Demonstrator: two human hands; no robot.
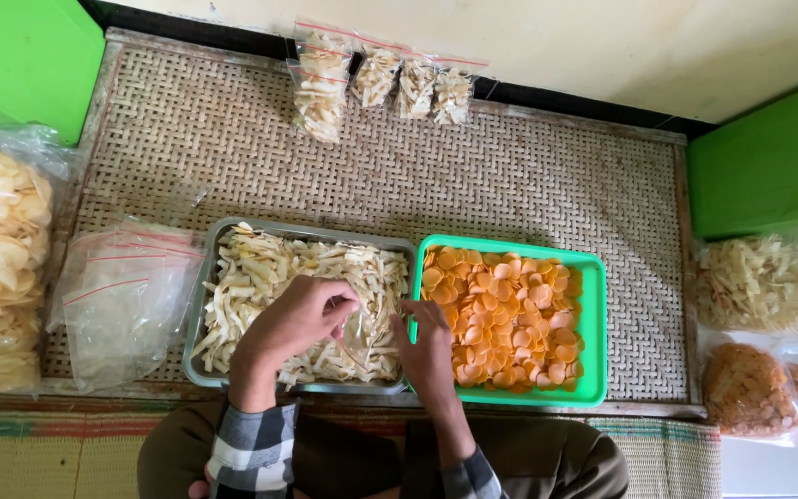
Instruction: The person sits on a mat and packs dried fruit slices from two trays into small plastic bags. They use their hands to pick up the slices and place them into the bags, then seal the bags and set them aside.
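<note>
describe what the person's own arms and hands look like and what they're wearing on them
Both hands are bare: no gloves, rings or watch show on the left hand or the right hand. The forearms are uncovered up to pushed-back cuffs of a black, grey and white checked fabric shirt; the left sleeve shows broad checks, and only a small part of the right sleeve is in view.

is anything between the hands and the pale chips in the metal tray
Nothing visible. Both the left hand and right hand are already over the pale chips in the metal tray, holding what looks like a small clear bag between them. The green tray sits beside, apart.
</note>
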